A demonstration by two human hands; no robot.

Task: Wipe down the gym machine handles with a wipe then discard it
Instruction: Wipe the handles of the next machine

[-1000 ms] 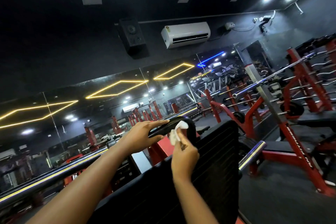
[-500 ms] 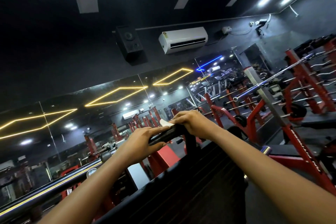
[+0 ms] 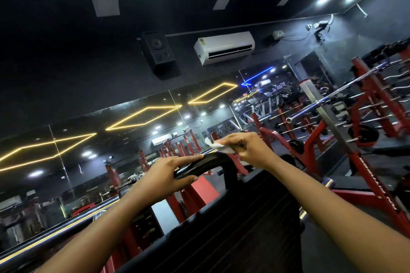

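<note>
– While your left hand [image 3: 168,175] wraps the black handle [image 3: 213,162] at the centre of the frame, where is your wipe?
– Your wipe [image 3: 218,146] sits just above the handle's curved top, right of your left fingertips, pinched in your right hand [image 3: 248,148].
– How are your hands set?
– Your left hand has its fingers laid over the top of the handle and the thumb curled under it, a full grip. Your right hand, just right of centre, has its fingers bent and drawn together on the white wipe, whose crumpled end sticks out to the left.
– Does your wipe touch the handle?
– It lies very near the bend, but this view does not show whether it touches.
– What lies around your hands?
– Below them a black ribbed pad [image 3: 233,228] fills the lower middle. A chrome bar [image 3: 55,232] crosses the lower left. Red racks [image 3: 379,99] with barbells stand at the right. A white air conditioner [image 3: 225,47] and a black speaker [image 3: 158,53] hang on the dark wall at upper centre.
</note>
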